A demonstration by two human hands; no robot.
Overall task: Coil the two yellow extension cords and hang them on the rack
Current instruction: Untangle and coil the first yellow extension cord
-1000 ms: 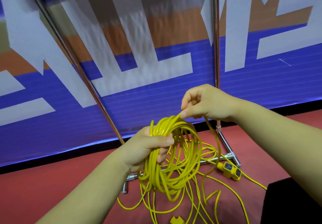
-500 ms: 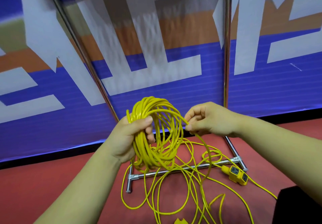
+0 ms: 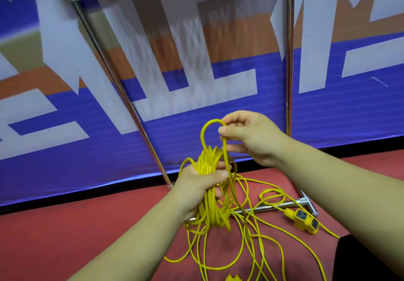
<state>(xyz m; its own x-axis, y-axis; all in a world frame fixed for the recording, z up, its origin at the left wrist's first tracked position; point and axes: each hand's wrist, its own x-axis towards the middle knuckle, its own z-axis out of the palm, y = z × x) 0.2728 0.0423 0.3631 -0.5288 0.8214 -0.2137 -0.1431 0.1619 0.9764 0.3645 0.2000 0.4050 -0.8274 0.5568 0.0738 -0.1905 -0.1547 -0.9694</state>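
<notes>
**Left grip holds the coil, right grip pinches a raised loop**

A blue, white and orange banner (image 3: 328,116) fills the upper half of the frame. Below it, a red floor (image 3: 65,237) runs across the lower half. The chrome rack (image 3: 123,97) stands in front of the banner. One pole slants from the upper left down to the centre, and a second pole rises straight at right of centre. A base bar lies on the floor at lower right. No cord hangs on the rack.

Two bare forearms reach in from the bottom edge and the right edge. The left hand (image 3: 196,184), at centre, has its grip wrapped round the yellow coil (image 3: 211,210), with the thumb laid across the bundled turns. The coil hangs below the fist, its lower end in front of the base bar.

The right hand (image 3: 251,137), just above and right of the left, has its grip narrow. Thumb and fingers pinch a single strand that arches up as a loop (image 3: 204,132) above the coil.

Loose yellow cord (image 3: 246,226) trails from the hands and sprawls over the floor and across the base bar. I cannot tell which strands belong to which cord.

A dark shape (image 3: 360,259) sits in the lower right corner. A yellow socket block (image 3: 305,219) lies on the floor beside the end of the base bar. Part of a yellow plug (image 3: 232,278) shows at the bottom edge.
</notes>
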